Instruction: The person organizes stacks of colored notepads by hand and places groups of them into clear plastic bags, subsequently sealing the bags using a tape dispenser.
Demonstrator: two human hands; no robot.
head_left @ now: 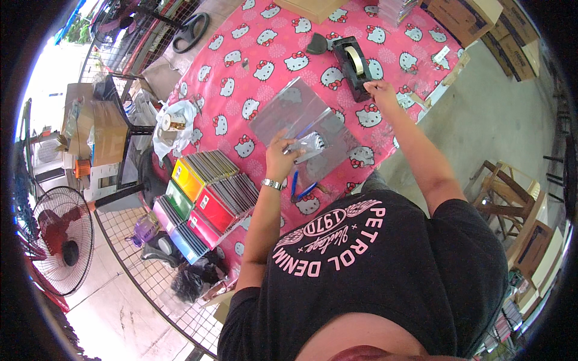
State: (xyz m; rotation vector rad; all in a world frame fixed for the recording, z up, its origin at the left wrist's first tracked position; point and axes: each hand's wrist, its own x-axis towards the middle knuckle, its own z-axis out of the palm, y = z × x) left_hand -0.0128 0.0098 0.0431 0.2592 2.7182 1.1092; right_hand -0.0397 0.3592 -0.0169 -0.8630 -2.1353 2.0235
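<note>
1. Bare pink tablecloth (265,42) lies open beyond the clear plastic sleeves (301,114)
2. Stacked coloured booklets (205,192) block the left
3. The black tape dispenser (354,63) blocks the right

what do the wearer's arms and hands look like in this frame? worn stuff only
Both forearms are bare. The left hand has a silver metal-link watch on its wrist. The right hand wears nothing visible: no glove, ring or band can be made out. Short black T-shirt sleeves cover the upper arms; the shirt front carries pink lettering.

Stacked colour folders (201,198) on pink cat-print cloth (253,54), red fan (60,240) & steering wheel (191,31) nearby.
</note>
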